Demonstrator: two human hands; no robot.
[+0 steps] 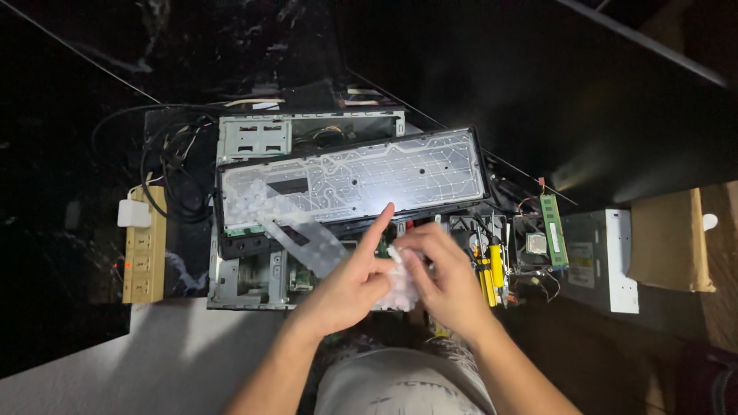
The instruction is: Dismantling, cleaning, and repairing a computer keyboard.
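A keyboard shell with its clear circuit membrane exposed lies across an open computer case. A translucent rubber dome sheet hangs from the keyboard's left part toward me. My left hand pinches the near end of that sheet, index finger pointing up at the keyboard's front edge. My right hand grips the same sheet end, touching the left hand.
A yellow power strip with a white plug sits at the left, black cables beside it. Yellow-handled tools, a green memory stick, a small fan, a grey drive and a cardboard box lie right.
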